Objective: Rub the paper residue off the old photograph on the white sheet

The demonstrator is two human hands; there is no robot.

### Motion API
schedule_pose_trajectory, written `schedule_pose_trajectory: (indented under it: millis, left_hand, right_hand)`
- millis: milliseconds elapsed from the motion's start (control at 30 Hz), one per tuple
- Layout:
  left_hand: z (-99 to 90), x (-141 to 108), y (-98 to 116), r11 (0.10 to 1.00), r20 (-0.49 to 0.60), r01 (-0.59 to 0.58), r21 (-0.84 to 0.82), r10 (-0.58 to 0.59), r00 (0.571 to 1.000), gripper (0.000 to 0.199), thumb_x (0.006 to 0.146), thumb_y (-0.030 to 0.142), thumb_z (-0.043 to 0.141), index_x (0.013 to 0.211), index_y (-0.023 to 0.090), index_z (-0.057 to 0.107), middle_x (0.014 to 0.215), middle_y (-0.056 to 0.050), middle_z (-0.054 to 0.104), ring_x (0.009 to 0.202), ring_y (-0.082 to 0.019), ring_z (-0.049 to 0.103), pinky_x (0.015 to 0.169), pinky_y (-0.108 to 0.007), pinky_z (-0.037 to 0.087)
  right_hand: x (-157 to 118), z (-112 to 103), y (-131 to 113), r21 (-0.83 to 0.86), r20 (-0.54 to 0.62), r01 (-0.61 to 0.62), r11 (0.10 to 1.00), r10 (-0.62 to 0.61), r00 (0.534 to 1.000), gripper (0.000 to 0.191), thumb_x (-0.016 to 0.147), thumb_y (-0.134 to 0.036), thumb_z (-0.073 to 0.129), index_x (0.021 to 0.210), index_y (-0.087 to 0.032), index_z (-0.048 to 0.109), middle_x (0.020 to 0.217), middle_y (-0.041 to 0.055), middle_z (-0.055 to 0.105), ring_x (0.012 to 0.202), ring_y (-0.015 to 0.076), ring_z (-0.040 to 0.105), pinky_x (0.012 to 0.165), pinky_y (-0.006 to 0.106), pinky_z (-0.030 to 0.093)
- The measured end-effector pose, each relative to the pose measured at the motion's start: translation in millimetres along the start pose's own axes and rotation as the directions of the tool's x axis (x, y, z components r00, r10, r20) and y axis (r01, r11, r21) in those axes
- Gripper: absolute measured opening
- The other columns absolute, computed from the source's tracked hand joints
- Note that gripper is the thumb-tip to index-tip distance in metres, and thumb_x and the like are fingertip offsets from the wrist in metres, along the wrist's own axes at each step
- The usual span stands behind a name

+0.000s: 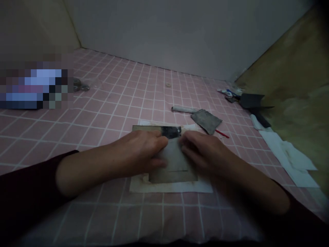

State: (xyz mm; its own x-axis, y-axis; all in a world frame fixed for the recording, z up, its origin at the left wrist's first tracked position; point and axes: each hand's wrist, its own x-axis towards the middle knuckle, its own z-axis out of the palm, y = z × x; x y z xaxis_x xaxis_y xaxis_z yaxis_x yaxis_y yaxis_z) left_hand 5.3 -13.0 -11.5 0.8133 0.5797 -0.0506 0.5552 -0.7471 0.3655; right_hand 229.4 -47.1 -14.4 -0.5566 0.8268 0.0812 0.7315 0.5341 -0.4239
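A flat grey, worn-looking panel (177,175) lies on stained white paper (156,188) in front of me. Along its far edge shows a black patch (171,131) with a few pale spots. My left hand (144,151) rests over the panel's left side, fingers curled and the thumb lower down. Over the right side is my right hand (203,147), slightly blurred, its fingertips bent in beside the black patch. Whatever the fingers pinch is too dim and hidden to make out.
Beyond the panel lie a grey cloth (206,121), a whitish tube (183,109) and a thin red stick (222,134). A black dustpan-like scoop (252,100) and white paper sheets (290,161) are at the right wall. A small pale ring (168,85) sits farther back.
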Motion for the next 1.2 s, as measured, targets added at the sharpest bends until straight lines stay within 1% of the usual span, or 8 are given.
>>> schedule_pose_trajectory:
  millis: [167,333,533,700,800,900,1100,1200]
  left_hand:
    - [-0.9,0,0,1.0,0.008,0.022,-0.018,-0.022,1.0,0.014,0.078,0.023,0.064,0.078,0.018,0.051,0.083,-0.001,0.056,0.067,-0.015,0.054,0.059,-0.028,0.038]
    - [-0.1,-1,-1,1.0,0.01,-0.001,-0.007,0.001,1.0,0.017,0.082,0.029,0.063,0.08,0.019,0.05,0.087,-0.002,0.056,0.071,-0.017,0.055,0.061,-0.029,0.039]
    - [0.2,1,0,1.0,0.005,0.023,-0.004,-0.023,1.0,0.014,0.077,0.022,0.063,0.077,0.018,0.05,0.084,-0.001,0.055,0.067,-0.015,0.053,0.06,-0.028,0.038]
    - [-0.4,-1,0,1.0,0.011,0.006,-0.003,-0.006,1.0,0.017,0.081,0.028,0.064,0.079,0.019,0.05,0.086,-0.001,0.056,0.07,-0.016,0.054,0.06,-0.028,0.037]
    - [0.1,-2,0,1.0,0.011,0.006,-0.007,-0.006,1.0,0.017,0.08,0.027,0.064,0.078,0.019,0.049,0.086,-0.001,0.055,0.069,-0.015,0.054,0.06,-0.028,0.037]
    - [0.9,-1,-1,1.0,0.004,0.017,-0.012,-0.017,1.0,0.016,0.077,0.023,0.065,0.077,0.018,0.049,0.083,-0.001,0.055,0.068,-0.015,0.053,0.06,-0.027,0.037]
    - [0.5,0,-1,1.0,0.012,0.002,-0.006,-0.002,1.0,0.018,0.082,0.029,0.065,0.08,0.019,0.05,0.086,-0.001,0.055,0.07,-0.016,0.054,0.061,-0.028,0.037]
    - [0.2,1,-1,1.0,0.01,0.005,0.001,-0.005,1.0,0.017,0.08,0.026,0.065,0.078,0.018,0.05,0.085,-0.001,0.055,0.069,-0.015,0.053,0.061,-0.028,0.037]
  right_hand:
    - [2,4,-7,0.027,-0.011,0.106,0.994,-0.106,0.994,0.011,0.09,-0.012,0.047,0.082,-0.02,0.045,0.08,0.0011,0.052,0.071,0.0139,0.048,0.066,0.027,0.037]
    - [-2,-6,-2,-0.036,0.088,0.014,0.999,-0.011,0.996,0.016,0.089,-0.011,0.05,0.076,-0.019,0.045,0.077,0.0007,0.052,0.07,0.0137,0.049,0.065,0.026,0.036]
    - [4,7,-11,0.047,-0.041,0.096,0.994,-0.094,0.995,0.012,0.093,-0.015,0.046,0.082,-0.019,0.043,0.078,0.0004,0.05,0.069,0.013,0.047,0.064,0.026,0.036]
    - [-2,-5,-2,-0.058,0.081,0.004,0.998,0.001,0.997,0.016,0.091,-0.012,0.048,0.076,-0.019,0.044,0.078,0.0005,0.05,0.07,0.0132,0.048,0.065,0.026,0.035]
    - [0,-3,-5,-0.051,0.038,-0.014,0.999,0.016,0.999,0.015,0.09,-0.012,0.049,0.078,-0.019,0.043,0.077,0.0,0.05,0.069,0.0129,0.048,0.064,0.026,0.034]
    - [3,5,-10,0.016,-0.031,0.058,0.998,-0.057,0.998,0.012,0.091,-0.013,0.048,0.082,-0.019,0.043,0.078,-0.0001,0.05,0.069,0.0125,0.047,0.064,0.026,0.035]
    - [-4,-6,-2,-0.077,0.093,-0.007,0.997,0.014,0.996,0.016,0.09,-0.013,0.048,0.076,-0.019,0.044,0.078,0.0008,0.051,0.07,0.0133,0.049,0.065,0.027,0.035]
    - [-2,-1,-7,-0.075,0.059,0.007,0.997,-0.003,0.998,0.014,0.092,-0.014,0.046,0.079,-0.019,0.045,0.081,0.0022,0.051,0.072,0.014,0.049,0.066,0.027,0.035]
